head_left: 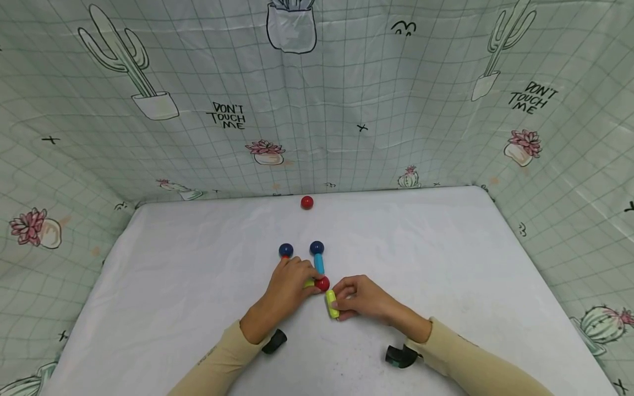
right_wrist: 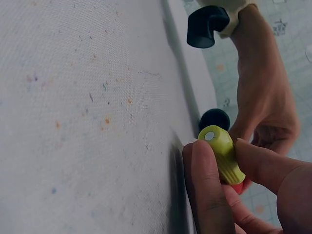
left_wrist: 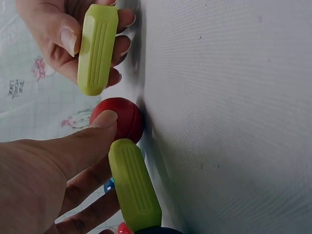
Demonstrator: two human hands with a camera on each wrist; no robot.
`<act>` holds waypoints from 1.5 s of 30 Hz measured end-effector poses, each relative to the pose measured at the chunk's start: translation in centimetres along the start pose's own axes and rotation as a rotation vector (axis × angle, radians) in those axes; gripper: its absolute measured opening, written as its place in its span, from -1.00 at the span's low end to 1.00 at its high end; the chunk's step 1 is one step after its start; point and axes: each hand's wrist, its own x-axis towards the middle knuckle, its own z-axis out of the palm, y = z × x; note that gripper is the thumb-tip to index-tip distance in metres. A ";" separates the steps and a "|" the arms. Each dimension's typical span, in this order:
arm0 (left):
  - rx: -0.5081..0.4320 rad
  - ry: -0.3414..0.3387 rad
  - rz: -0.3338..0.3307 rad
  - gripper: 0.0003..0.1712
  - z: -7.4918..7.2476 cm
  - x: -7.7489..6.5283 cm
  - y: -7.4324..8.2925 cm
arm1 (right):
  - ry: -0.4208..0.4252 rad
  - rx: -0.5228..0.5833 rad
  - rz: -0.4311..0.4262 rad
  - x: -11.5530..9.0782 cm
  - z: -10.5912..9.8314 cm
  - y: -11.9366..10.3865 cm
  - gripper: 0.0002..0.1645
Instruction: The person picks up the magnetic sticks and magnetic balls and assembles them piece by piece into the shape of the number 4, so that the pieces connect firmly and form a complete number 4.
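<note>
My left hand (head_left: pixel 292 280) pinches a red ball (left_wrist: pixel 129 119), with the thumb lying on it. A yellow-green magnetic rod (left_wrist: pixel 134 185) joins that ball and runs under the hand toward a dark blue ball (left_wrist: pixel 158 230). From the red ball, a light blue rod (head_left: pixel 319 264) leads back to another dark blue ball (head_left: pixel 317 247). My right hand (head_left: pixel 365 297) holds a second yellow-green rod (head_left: pixel 332 304) between thumb and fingers, its tip close to the red ball but apart in the left wrist view. A round silver magnet (right_wrist: pixel 209 136) shows in its end.
A further dark blue ball (head_left: pixel 285 250) with a red rod (head_left: pixel 285 257) stands beyond my left hand, partly covered by it. One loose red ball (head_left: pixel 307 202) lies at the back edge of the white table (head_left: pixel 421 236). Printed curtains (head_left: pixel 317 99) enclose the table.
</note>
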 end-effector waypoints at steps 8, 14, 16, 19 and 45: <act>0.008 -0.005 0.008 -0.74 -0.1 0.1 -0.1 | 0.004 0.018 0.003 0.3 0.8 -0.1 -0.77; 0.004 -0.045 -0.014 -0.73 -0.3 0.1 -0.1 | 0.032 0.011 -0.001 0.5 1.2 0.1 -0.77; 0.001 -0.055 -0.021 -0.72 -0.4 0.1 -0.1 | 0.047 -0.009 -0.003 0.5 1.3 0.1 -0.77; -0.003 -0.062 -0.026 -0.72 -0.4 0.1 0.0 | 0.072 -0.029 0.001 0.6 1.6 0.1 -0.76; -0.029 -0.042 0.004 -0.74 -0.3 0.2 -0.5 | 0.089 -0.116 -0.097 1.1 2.0 0.0 -0.72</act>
